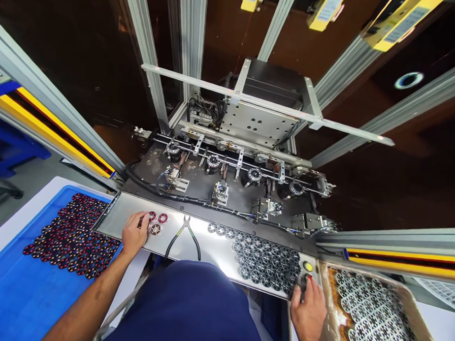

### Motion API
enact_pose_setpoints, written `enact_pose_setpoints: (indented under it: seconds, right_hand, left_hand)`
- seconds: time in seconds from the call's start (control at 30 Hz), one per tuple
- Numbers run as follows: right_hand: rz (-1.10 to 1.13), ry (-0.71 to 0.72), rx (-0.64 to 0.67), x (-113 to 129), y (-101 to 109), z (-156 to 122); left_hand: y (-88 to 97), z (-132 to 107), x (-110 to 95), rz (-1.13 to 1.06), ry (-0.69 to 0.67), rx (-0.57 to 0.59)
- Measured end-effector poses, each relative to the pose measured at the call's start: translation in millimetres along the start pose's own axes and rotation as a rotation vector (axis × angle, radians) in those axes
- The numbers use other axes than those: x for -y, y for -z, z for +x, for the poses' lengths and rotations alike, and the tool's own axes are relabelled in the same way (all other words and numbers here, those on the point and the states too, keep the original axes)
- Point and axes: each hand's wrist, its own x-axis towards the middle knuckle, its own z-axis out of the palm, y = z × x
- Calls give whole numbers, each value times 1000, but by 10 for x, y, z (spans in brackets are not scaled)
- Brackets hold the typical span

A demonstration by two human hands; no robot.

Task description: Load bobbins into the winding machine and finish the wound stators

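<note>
My left hand (134, 233) is at the left end of the metal ledge, fingers curled around a small dark part (140, 221) whose shape is mostly hidden. Close beside it lie several round red-and-silver slotted cores (155, 230). My right hand (309, 308) is at the ledge's right end, fingers extended and apart over a red button (309, 277); whether they press it I cannot tell. Just beyond the fingertips is a yellow button (308, 267). To that hand's left, rows of grey slotted cores (266, 259) cover the ledge. Cutting pliers (185, 234) rest between the two groups, handles spread.
Behind the ledge stands a machine with several round fixtures (213, 162) beneath a metal bar (231, 93). At left, a blue tray (10, 301) bears many dark-and-red cores (75, 236). A lined box (415, 302) of silver cores is at right. Yellow light-curtain posts (405, 263) flank the machine.
</note>
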Motion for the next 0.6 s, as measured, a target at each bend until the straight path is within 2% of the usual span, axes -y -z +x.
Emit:
enact_pose_setpoints:
  seconds: [0.6]
  right_hand:
    - [-19,-99,137,-238,133,193]
  left_hand:
    - [24,-25,-18,-20,57,-8]
